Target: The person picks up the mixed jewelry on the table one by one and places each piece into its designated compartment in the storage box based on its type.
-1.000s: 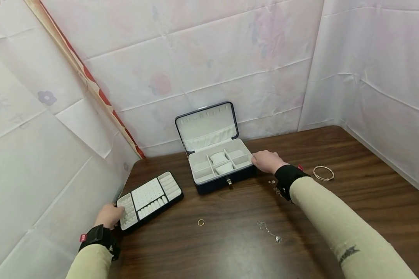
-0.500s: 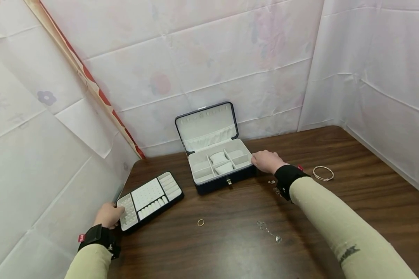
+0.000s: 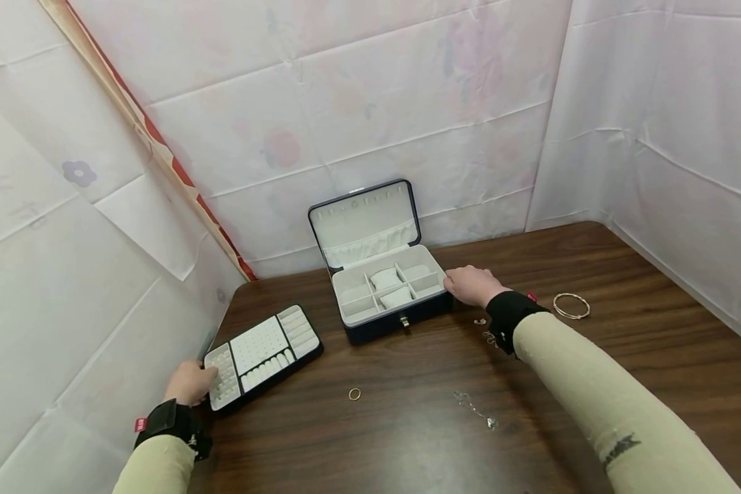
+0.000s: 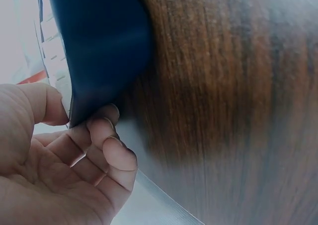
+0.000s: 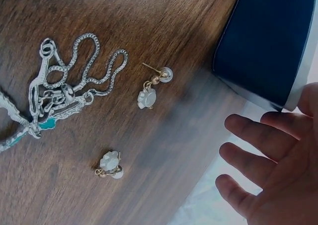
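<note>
At the left, my left hand (image 3: 188, 384) pinches the near-left end of a jewelry tray (image 3: 259, 343), which has white padded sections and dark blue sides. In the left wrist view the thumb lies at the tray's top edge, with the fingers curled below its blue side (image 4: 102, 41). An open jewelry box (image 3: 370, 332) with a raised lid stands at the back. My right hand (image 3: 474, 285) grips its right end. The right wrist view has the thumb at the rim and the index finger against the wall, the other fingers spread (image 5: 253, 160).
A gold ring (image 3: 355, 394) and a silver chain (image 3: 474, 412) lie in front. By the right wrist are two pearl earrings (image 5: 147, 98). A bangle (image 3: 571, 306) lies farther right. Two small cushions (image 3: 385, 278) sit in the box. Sheeted walls enclose the wooden table (image 3: 321, 439).
The left hand and the tray show only a very slight shift to the left. The right hand, box and loose jewelry hold their places.
</note>
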`<action>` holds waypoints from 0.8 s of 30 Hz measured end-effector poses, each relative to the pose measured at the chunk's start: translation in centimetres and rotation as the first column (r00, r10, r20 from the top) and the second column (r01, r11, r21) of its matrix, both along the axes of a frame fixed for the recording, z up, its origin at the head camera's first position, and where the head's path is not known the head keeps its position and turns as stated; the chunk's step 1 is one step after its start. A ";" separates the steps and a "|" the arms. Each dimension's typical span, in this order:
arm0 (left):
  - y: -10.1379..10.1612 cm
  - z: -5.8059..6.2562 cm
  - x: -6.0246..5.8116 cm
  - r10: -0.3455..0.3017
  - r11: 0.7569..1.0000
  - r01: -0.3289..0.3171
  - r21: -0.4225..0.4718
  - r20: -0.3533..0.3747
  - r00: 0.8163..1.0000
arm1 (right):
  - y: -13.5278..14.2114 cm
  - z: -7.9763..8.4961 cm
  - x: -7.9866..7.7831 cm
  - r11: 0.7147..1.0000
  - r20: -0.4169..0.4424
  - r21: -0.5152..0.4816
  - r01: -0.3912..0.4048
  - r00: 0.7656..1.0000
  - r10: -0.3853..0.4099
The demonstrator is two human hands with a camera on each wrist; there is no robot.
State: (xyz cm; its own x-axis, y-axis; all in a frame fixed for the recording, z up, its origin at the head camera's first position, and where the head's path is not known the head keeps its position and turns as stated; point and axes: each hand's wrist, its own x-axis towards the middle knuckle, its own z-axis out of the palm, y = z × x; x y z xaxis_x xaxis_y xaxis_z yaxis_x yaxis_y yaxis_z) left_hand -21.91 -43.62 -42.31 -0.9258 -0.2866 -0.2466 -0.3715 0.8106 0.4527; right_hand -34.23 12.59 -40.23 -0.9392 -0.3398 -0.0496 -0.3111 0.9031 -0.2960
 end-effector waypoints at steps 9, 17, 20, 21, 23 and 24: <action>-0.2 0.1 0.2 -0.019 1.000 0.019 0.009 0.006 1.000 | 0.3 0.0 0.1 1.000 -0.023 -0.012 0.006 1.000 -0.006; -0.1 0.3 0.3 -0.058 0.998 0.059 -0.020 0.005 0.998 | 0.9 0.0 0.2 0.997 -0.068 -0.060 0.038 0.997 -0.042; -0.2 0.3 0.3 -0.067 0.997 0.068 -0.021 0.004 0.998 | 0.9 0.1 0.3 0.997 -0.094 -0.071 0.037 0.995 -0.043; -0.2 0.3 0.2 -0.069 0.997 0.069 -0.025 0.004 0.998 | 0.9 0.1 0.3 0.997 -0.096 -0.073 0.037 0.994 -0.044; -0.2 0.3 0.2 -0.075 0.997 0.075 -0.029 0.003 0.997 | 0.9 0.2 0.3 0.997 -0.094 -0.074 0.038 0.995 -0.045; -0.2 0.3 0.1 -0.079 0.996 0.079 -0.030 0.004 0.997 | 0.9 0.2 0.3 0.997 -0.092 -0.073 0.037 0.995 -0.043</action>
State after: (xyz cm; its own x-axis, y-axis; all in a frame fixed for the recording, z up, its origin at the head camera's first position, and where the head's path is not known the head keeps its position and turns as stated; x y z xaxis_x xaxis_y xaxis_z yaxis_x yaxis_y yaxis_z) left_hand -21.78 -43.80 -42.03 -0.9450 -0.2204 -0.2418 -0.3075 0.8507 0.4263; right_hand -33.89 13.52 -39.99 -0.9515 -0.3014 0.0616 -0.3043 0.8931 -0.3313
